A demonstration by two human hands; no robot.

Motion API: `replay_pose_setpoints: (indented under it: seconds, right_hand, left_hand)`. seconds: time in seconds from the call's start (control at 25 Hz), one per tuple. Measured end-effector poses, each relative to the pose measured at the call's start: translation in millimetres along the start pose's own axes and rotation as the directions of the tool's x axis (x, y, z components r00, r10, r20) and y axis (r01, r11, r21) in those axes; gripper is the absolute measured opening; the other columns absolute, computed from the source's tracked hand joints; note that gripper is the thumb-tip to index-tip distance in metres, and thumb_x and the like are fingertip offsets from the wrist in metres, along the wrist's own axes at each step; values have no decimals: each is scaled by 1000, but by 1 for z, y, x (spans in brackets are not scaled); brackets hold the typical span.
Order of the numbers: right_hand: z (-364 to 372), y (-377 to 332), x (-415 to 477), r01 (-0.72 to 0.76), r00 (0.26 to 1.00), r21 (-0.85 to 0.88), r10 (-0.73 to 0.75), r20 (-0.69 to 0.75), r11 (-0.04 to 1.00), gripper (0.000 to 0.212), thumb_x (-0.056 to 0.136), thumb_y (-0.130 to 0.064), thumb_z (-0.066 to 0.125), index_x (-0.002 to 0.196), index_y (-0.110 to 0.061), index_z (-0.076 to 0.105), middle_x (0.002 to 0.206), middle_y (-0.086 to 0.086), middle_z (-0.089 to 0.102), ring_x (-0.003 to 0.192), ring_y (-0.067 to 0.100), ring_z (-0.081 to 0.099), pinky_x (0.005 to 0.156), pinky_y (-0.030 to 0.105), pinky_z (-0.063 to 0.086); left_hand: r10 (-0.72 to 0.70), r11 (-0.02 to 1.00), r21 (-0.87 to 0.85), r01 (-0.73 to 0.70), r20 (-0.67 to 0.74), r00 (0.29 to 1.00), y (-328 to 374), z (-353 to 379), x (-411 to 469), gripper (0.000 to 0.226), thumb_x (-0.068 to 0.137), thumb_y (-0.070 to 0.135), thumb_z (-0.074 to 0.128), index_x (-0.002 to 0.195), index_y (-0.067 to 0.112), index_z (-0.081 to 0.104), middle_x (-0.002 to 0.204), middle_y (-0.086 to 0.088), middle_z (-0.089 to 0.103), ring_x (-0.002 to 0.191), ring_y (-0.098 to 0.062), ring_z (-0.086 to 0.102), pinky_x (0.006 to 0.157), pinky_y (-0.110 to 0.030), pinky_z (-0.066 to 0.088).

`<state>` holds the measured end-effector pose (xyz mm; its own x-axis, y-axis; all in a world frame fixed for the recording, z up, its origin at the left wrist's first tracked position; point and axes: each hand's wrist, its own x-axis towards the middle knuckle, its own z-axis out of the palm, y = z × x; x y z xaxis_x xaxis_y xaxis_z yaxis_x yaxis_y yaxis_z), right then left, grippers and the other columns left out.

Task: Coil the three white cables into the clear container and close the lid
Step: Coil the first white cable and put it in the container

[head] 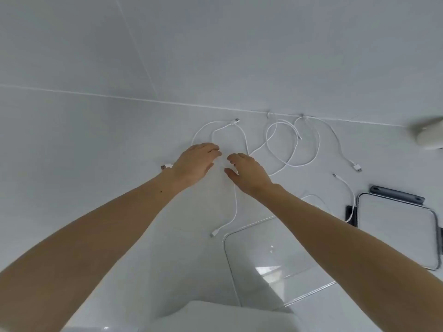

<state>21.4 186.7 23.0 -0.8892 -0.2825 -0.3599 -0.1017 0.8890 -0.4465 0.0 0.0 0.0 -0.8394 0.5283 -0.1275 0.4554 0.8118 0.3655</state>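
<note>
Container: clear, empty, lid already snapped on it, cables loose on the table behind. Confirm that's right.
Not right: the lid is off, lying on the table to the container's right, as the head view shows. The container is clear and empty; the cables lie loose behind.

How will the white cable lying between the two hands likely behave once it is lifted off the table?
Probably floppy: the white cable lies in loose curves, so it should sag and trail from wherever the left hand or right hand grips. Likely light, being thin. Its loops cross other cables, so lifting may drag them along.
</note>
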Motion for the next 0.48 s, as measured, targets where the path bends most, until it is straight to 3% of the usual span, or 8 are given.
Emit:
replay_pose_setpoints:
  seconds: [0.16,0.28,0.48]
  right_hand:
    - [6,-2,7,-31,997,19,30,67,999,35,96,-29,59,127,-12,57,117,5,66,105,25,64,87,40,53]
    - [11,1,11,-45,996,33,43,75,998,29,98,-28,57,122,-13,61,110,6,67,98,25,64,84,39,53]
    - [8,8,6,18,997,179,-4,-77,984,22,101,-22,52,103,-8,68,88,4,54,78,21,55,72,30,43]
  left_hand:
    - [19,999,-33,-20,-41,999,-7,4,4,22,87,6,67,109,6,70,114,-10,67,114,-31,59,99,-40,43]
    - [27,998,-63,-31,-70,997,-9,8,5,11,86,11,70,96,8,72,99,-8,68,103,-30,61,92,-37,44]
    - [7,979,-201,-35,-139,990,-2,4,2,9,93,20,63,95,12,66,91,-4,63,84,-23,60,80,-27,44]
